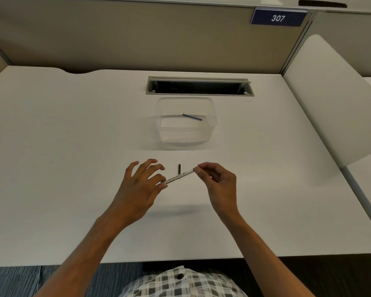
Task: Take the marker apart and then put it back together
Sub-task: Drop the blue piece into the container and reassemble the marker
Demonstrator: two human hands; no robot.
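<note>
Right hand [217, 182]: fingertips pinched on white marker barrel [178, 176], held above desk [73, 168] near front edge. Left hand [140, 185]: pinches opposite end, other fingers spread. Dark cap [179, 169]: on desk just behind.

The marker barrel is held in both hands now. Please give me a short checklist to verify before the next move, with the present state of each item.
1. Marker barrel gripped at both ends by left hand and right hand: ok.
2. Barrel lifted off the desk: ok.
3. Small dark piece on the desk, within reach: ok.
4. Thin blue rod lying in the clear container: ok.
5. Which barrel end is open: cannot tell.
</note>
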